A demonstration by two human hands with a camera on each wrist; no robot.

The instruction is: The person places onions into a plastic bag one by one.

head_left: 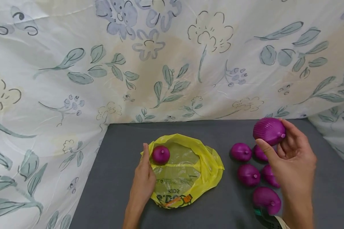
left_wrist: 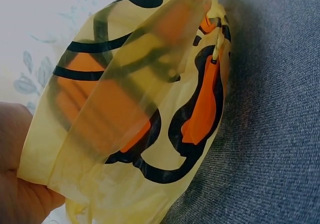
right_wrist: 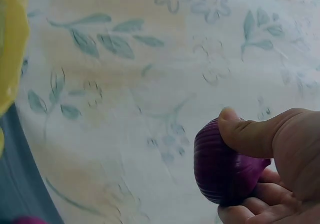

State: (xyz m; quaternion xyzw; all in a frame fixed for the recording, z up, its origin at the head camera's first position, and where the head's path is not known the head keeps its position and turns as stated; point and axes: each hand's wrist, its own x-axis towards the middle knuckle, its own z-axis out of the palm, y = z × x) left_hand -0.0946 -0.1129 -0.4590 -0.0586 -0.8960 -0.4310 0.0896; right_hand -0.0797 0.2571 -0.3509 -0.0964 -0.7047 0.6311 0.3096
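Observation:
My right hand (head_left: 296,156) holds a ridged purple toy onion (head_left: 268,131) up over the right side of the table, thumb on one side and fingers on the other. The right wrist view shows the same grip, with the thumb across the onion's top. A yellow plastic bag (head_left: 212,171) lies with its mouth spread wide, and one round purple piece (head_left: 161,155) sits inside near its left edge. My left hand (head_left: 144,178) pinches the bag's left rim. In the left wrist view the bag's printed side (left_wrist: 100,108) hangs from the thumb and fingers.
Several glossy purple pieces (head_left: 248,175) stand grouped on the grey tabletop (head_left: 109,178) below my right hand, some partly hidden by it. A curved purple piece (head_left: 266,199) is nearest me. Floral cloth (head_left: 172,82) hangs behind the table and along its sides.

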